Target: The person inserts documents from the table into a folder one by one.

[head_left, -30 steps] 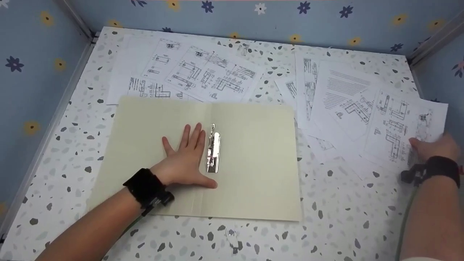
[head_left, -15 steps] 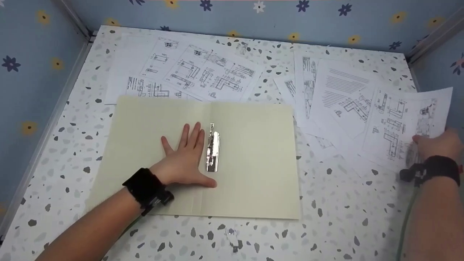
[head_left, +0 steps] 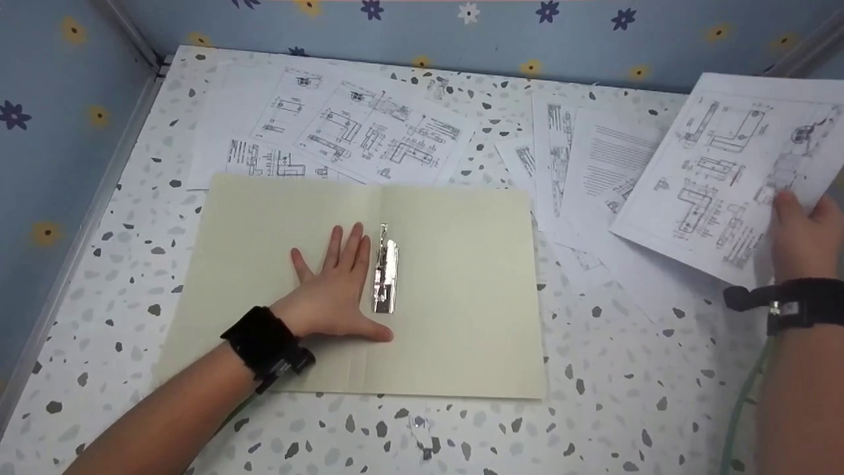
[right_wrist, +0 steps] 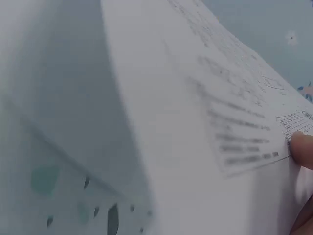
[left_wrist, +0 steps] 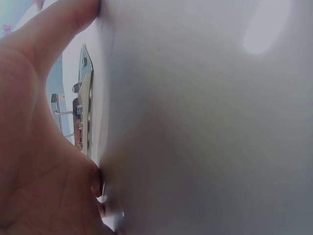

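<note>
A cream folder lies spread out on the table, with a shiny metal clip fixed near its fold. My left hand rests on the folder's left half, fingers straight and spread, just left of the clip. In the left wrist view the metal clip shows between thumb and fingers. My right hand pinches a printed drawing sheet at its right edge, thumb on top, and the sheet is raised at a tilt over other papers. The right wrist view shows the sheet close up, with the thumb on its edge.
Several printed papers overlap behind the folder at the back left. More loose papers lie to the folder's right, partly under the raised sheet. A small clear object lies at the front. Blue flowered panels border the table.
My right hand has lifted the drawing sheet off the pile on the right, raising and tilting it. The left hand has stayed in place on the folder.
</note>
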Available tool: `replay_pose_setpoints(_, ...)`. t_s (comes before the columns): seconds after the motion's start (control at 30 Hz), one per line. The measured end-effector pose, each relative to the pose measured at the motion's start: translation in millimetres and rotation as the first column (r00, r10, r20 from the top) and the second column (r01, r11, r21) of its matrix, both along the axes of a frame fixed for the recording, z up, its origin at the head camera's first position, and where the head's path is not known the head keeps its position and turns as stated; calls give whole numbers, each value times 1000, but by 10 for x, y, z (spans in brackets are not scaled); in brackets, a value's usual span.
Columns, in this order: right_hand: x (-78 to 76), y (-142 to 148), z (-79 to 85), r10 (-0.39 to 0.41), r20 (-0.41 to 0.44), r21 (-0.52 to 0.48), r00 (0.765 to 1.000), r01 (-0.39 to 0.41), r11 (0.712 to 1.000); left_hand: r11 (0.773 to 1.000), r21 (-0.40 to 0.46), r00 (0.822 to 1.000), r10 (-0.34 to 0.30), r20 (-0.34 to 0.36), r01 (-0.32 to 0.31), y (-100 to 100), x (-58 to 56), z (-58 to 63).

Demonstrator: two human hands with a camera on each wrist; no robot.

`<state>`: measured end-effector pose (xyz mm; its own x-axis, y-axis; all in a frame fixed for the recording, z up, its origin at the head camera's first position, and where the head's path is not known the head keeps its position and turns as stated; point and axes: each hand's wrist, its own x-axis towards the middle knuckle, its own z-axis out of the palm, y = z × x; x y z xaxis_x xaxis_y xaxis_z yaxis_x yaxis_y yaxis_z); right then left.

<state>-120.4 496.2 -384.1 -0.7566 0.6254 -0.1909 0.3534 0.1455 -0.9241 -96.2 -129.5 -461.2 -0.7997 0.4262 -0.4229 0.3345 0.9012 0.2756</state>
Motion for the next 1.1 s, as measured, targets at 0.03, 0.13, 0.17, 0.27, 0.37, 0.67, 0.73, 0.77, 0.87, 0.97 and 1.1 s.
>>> replay_pose_setpoints(0.03,-20,-85,33,12,-57,-61,998,-16,998,1000,1,1000,1,-3,-1,-1,3,1)
replay_pose_setpoints(0.13,-65,-369,129,49,-165,-231,985,-87,969,1000,5,1000,0,-8,0,-1,8,3)
replay_pose_setpoints(0.17,-74,-464,152,67,-180,-276,981,-116,954,1000,8,1000,0,-10,0,0,9,1)
replay_pose_setpoints(0.27,-71,-781,169,150,-237,-392,960,-236,889,1000,9,1000,0,-6,0,10,10,0)
replay_pose_setpoints(0.37,-26,-1140,123,293,-301,-453,907,-407,794,1000,5,1000,2,-1,-2,13,12,3)
replay_pose_setpoints(0.67,263,-2152,-190,695,-183,-485,695,-679,551,999,29,998,-37,42,36,-18,-18,60)
replay_pose_setpoints(0.73,328,-2279,-260,744,-141,-488,653,-700,522,998,36,997,-43,61,41,-23,-30,75)
replay_pose_setpoints(0.77,355,-2331,-292,761,-131,-497,635,-706,504,998,38,997,-45,69,42,-23,-36,80)
replay_pose_setpoints(0.87,428,-2449,-381,789,-112,-525,604,-710,469,998,44,995,-40,90,36,-16,-44,88)
replay_pose_setpoints(0.97,489,-2529,-460,793,-113,-564,599,-695,445,998,47,994,-36,103,32,-14,-51,85)
replay_pose_setpoints(1.1,564,-2595,-556,787,-76,-575,612,-672,467,998,38,994,-54,100,50,-31,-59,67)
